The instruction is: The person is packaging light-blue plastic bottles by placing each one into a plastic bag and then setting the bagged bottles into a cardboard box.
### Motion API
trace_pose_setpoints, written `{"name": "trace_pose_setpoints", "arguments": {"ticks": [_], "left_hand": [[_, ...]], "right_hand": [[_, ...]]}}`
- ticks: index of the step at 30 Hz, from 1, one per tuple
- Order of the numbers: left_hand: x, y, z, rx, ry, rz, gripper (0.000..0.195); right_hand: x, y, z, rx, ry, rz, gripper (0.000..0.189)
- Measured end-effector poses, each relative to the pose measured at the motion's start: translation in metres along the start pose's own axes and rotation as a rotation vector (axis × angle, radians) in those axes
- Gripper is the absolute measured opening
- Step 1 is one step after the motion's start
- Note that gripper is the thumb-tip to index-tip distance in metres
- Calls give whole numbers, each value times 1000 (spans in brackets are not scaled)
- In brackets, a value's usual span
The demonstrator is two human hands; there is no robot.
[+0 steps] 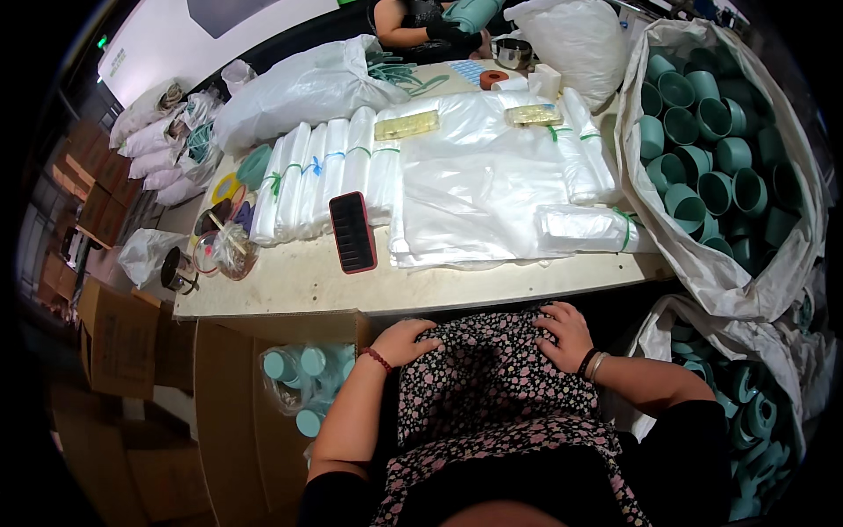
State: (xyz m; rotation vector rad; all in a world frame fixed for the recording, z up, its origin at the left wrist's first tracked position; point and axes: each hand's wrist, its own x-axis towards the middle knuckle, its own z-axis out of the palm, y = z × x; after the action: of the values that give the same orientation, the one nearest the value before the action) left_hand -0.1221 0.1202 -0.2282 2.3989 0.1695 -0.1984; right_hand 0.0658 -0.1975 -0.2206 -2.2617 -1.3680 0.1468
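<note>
My left hand (406,342) rests on the floral apron (487,369) over my lap, its thumb spread from the fingers. On the other side of the lap lies my right hand (565,337), fingers apart, also on the apron. Neither hand holds anything. In front of me, a stack of clear plastic bags (474,197) lies flat on the table (454,290). A smartphone (353,232) with a red edge lies left of the stack. Beside my left forearm stands an open cardboard box (230,408) with several teal-capped, plastic-wrapped bottles (313,361) inside.
Rolled plastic bags (336,158) tied with ribbon line the table. At the right, a large white sack (718,290) holds many teal cups (714,118); a lower sack (649,336) holds teal parts. Across the table, a person's gloved hand (444,30) touches a teal container (473,14).
</note>
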Motion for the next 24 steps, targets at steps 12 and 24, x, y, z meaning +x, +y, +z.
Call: {"name": "trace_pose_setpoints", "arguments": {"ticks": [12, 24], "left_hand": [[1, -5, 3, 0, 4, 10, 46], [-4, -1, 1, 2, 22, -25, 42]], "right_hand": [[1, -3, -1, 16, 19, 5, 32], [134, -76, -11, 700, 468, -100, 33]]}}
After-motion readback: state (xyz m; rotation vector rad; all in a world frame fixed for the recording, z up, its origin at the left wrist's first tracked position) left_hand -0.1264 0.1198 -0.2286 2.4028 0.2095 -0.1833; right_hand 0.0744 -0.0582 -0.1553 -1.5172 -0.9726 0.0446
